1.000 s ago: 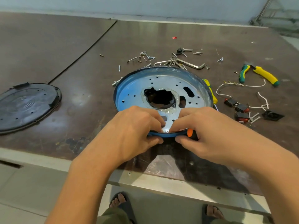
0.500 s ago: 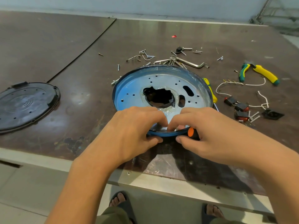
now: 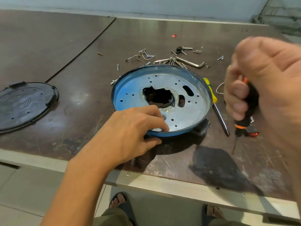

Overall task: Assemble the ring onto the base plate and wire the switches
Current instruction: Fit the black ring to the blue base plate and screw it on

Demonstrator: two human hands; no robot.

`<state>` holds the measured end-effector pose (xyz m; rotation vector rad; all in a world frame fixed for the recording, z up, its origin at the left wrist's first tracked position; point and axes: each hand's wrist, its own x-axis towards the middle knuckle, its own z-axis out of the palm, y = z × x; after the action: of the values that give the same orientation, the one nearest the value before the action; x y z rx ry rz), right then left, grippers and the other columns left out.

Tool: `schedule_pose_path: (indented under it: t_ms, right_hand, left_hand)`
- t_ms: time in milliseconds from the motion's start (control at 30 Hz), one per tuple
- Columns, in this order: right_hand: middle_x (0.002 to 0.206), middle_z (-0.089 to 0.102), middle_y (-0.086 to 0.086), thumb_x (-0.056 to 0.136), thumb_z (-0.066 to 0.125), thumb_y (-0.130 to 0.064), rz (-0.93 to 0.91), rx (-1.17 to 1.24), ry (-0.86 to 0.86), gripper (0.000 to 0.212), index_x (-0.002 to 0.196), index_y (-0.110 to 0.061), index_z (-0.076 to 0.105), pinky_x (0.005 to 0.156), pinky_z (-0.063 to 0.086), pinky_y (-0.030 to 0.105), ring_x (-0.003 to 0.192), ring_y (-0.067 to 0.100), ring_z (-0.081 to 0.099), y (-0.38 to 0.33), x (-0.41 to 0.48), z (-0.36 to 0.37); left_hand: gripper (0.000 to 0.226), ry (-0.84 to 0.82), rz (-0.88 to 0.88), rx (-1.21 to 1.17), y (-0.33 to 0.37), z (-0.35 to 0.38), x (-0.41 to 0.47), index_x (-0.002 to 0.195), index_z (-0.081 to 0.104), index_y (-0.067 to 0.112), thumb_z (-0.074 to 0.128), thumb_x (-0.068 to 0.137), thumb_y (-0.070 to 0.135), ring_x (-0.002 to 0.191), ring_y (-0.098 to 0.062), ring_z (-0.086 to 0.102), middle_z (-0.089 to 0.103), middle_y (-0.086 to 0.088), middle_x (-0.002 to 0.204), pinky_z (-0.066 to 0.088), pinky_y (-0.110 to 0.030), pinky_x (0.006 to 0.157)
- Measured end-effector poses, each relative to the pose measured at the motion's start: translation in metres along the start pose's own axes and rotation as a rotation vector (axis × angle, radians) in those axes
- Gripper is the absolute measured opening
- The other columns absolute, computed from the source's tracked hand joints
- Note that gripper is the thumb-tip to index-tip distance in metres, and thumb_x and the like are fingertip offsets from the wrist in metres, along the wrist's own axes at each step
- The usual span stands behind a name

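Observation:
A round metal base plate [image 3: 187, 111] with several holes and a large central cutout sits inside a blue ring [image 3: 120, 88] on the brown table. My left hand [image 3: 130, 129] pinches the near rim of the ring, fingers inside and thumb under the outer edge. My right hand [image 3: 263, 82] is raised to the right, blurred, gripping a black and orange screwdriver [image 3: 247, 111] with its thin tip pointing down. A red and black switch [image 3: 252, 130] peeks out below that hand; other switches and wires are hidden behind it.
A yellow-handled screwdriver [image 3: 215, 101] lies just right of the ring. Screws and hex keys [image 3: 190, 61] are scattered behind it. A black round cover [image 3: 24, 105] rests at the far left. The table's metal front edge [image 3: 162, 181] runs close below my hands.
My right hand has left the near rim and lifted up to the right with the black and orange screwdriver. My left hand stays on the rim.

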<state>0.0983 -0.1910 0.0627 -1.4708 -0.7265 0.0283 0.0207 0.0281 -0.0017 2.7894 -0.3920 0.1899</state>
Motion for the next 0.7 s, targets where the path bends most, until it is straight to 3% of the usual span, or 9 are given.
schedule_pose_path:
  t_ms: [67,167,200,267,400,600,700]
  right_hand:
    - [0.052,0.045,-0.002,0.091,0.071,-0.034,0.017,-0.168,-0.051,0.024,0.075,-0.019,0.061,0.040,0.032,0.020,0.038,0.013,0.037,0.008,-0.002,0.001]
    - [0.055,0.053,-0.007,0.089,0.069,-0.032,0.014,-0.663,-0.226,0.014,0.076,-0.024,0.068,0.049,0.035,0.019,0.048,0.008,0.045,0.024,-0.006,0.013]
    - [0.056,0.054,-0.007,0.088,0.067,-0.030,0.035,-0.727,-0.260,0.011,0.078,-0.027,0.068,0.052,0.036,0.022,0.051,0.010,0.047,0.027,-0.007,0.018]
    - [0.058,0.051,-0.005,0.087,0.065,-0.023,0.084,-0.678,-0.264,0.006,0.083,-0.028,0.066,0.053,0.036,0.025,0.053,0.010,0.044,0.028,-0.008,0.025]
    - [0.068,0.049,-0.007,0.086,0.066,-0.012,0.153,-0.466,-0.184,0.016,0.093,-0.026,0.061,0.052,0.034,0.021,0.052,0.006,0.039,0.023,-0.005,0.022]
    - [0.090,0.057,0.000,0.083,0.058,-0.008,0.196,-0.158,-0.069,0.030,0.108,-0.024,0.058,0.054,0.042,0.051,0.062,0.022,0.051,0.018,-0.006,0.016]
    - [0.082,0.058,0.016,0.088,0.059,-0.018,0.209,-0.030,-0.082,0.029,0.116,-0.023,0.052,0.059,0.045,0.046,0.064,0.022,0.052,0.021,-0.006,0.014]
  left_hand:
    - [0.026,0.007,0.007,-0.003,-0.001,0.001,0.001,0.106,0.071,0.042,0.074,0.080,0.039,0.100,-0.005,0.061,0.059,0.024,0.115,0.060,-0.035,0.076]
    - [0.025,0.025,0.002,-0.027,-0.003,0.002,0.001,0.104,0.072,0.037,0.074,0.079,0.037,0.101,-0.006,0.063,0.065,0.022,0.112,0.060,-0.037,0.078]
    - [0.025,0.031,-0.004,-0.036,-0.003,0.002,0.001,0.103,0.073,0.035,0.074,0.078,0.037,0.100,-0.007,0.064,0.066,0.020,0.110,0.060,-0.038,0.079]
    - [0.026,0.036,-0.011,-0.048,-0.004,0.002,0.001,0.103,0.071,0.035,0.074,0.078,0.037,0.097,-0.008,0.065,0.067,0.018,0.106,0.060,-0.039,0.078]
    - [0.028,0.009,0.021,-0.030,-0.003,0.001,0.000,0.108,0.073,0.038,0.077,0.081,0.032,0.100,-0.009,0.064,0.065,0.020,0.113,0.059,-0.040,0.076]
    - [0.028,-0.015,0.033,0.010,0.001,-0.002,0.001,0.113,0.073,0.034,0.072,0.086,0.029,0.104,-0.006,0.062,0.063,0.022,0.118,0.058,-0.036,0.081]
    - [0.026,-0.019,0.032,-0.002,0.003,-0.002,0.001,0.111,0.071,0.034,0.072,0.087,0.025,0.102,-0.007,0.062,0.062,0.021,0.116,0.057,-0.034,0.083]
